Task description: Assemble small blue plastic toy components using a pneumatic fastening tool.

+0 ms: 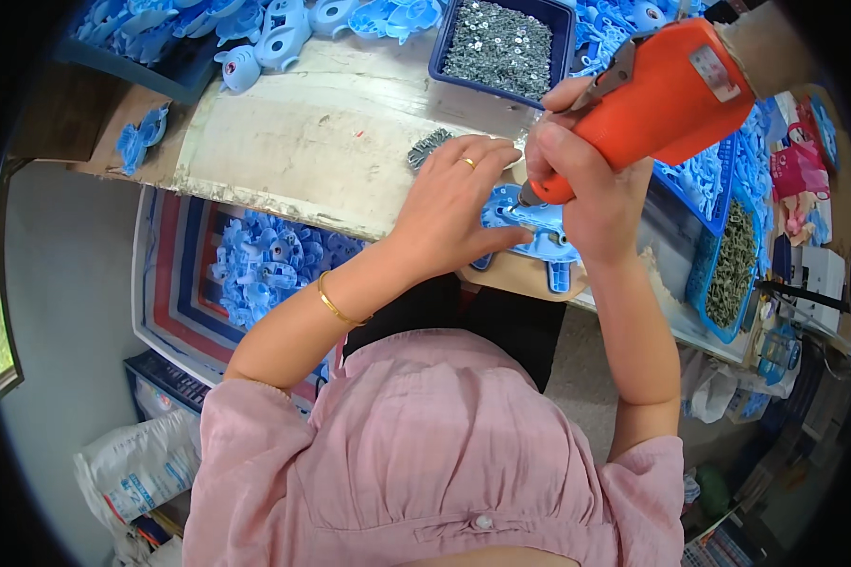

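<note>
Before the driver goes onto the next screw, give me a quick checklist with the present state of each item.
1. Left hand flat on the blue plastic part, pinning it: ok.
2. Right hand gripping the orange electric screwdriver: ok.
3. Driver tip down at the part: ok.
4. Screw seated under the tip: cannot tell, hidden by the hands.
5. Screws left in the blue tray: ok.

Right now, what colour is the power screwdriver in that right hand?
Orange: the power screwdriver in the right hand has an orange body, seen in the head view.
</note>
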The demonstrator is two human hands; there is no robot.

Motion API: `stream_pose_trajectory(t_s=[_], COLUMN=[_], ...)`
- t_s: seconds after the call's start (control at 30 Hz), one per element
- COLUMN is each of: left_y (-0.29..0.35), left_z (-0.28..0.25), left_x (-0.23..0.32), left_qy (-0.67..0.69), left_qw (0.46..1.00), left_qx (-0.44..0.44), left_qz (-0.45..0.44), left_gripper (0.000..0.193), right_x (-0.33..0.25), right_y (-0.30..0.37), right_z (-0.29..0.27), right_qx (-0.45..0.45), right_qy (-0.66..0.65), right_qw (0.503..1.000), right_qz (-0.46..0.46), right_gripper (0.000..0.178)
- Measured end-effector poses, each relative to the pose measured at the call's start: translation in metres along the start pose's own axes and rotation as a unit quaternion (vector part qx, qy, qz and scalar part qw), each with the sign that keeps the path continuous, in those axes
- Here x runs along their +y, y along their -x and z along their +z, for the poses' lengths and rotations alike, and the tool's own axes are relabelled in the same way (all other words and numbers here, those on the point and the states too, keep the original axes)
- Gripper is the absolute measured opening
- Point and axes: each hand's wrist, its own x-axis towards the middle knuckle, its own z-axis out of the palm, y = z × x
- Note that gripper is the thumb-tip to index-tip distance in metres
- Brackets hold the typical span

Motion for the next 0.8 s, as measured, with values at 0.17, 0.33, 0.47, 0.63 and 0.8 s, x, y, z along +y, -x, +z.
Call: stream_pose_trajectory(t_s=[0.17,0.33,0.47,0.63,0.8], left_y=[0.001,-0.001,-0.003,-0.005,-0.007], left_z=[0.002,0.005,0.008,0.007,0.004], left_x=[0.002,0.003,0.006,0.006,0.010], left_qy=[0.003,-0.019,-0.021,-0.033,-0.041], left_qw=[1.000,0.999,0.999,0.999,0.999], left_qx=[0.012,0.034,0.038,0.024,0.020], left_qz=[0.008,0.013,0.004,-0.008,-0.005], left_gripper=[0.073,0.066,0.063,0.062,0.064], right_x=[0.004,0.004,0.016,0.019,0.004], right_y=[0.002,0.007,0.012,0.013,0.004], right_z=[0.002,0.009,0.007,0.008,0.000], right_qx=[0.011,0.028,0.030,0.034,-0.008], right_qy=[-0.025,-0.045,0.006,0.030,0.003], right_qw=[0.999,0.998,0.999,0.998,1.000], right_qz=[0.018,0.022,-0.028,-0.034,-0.005], right_gripper=[0.022,0.018,0.012,0.009,0.022])
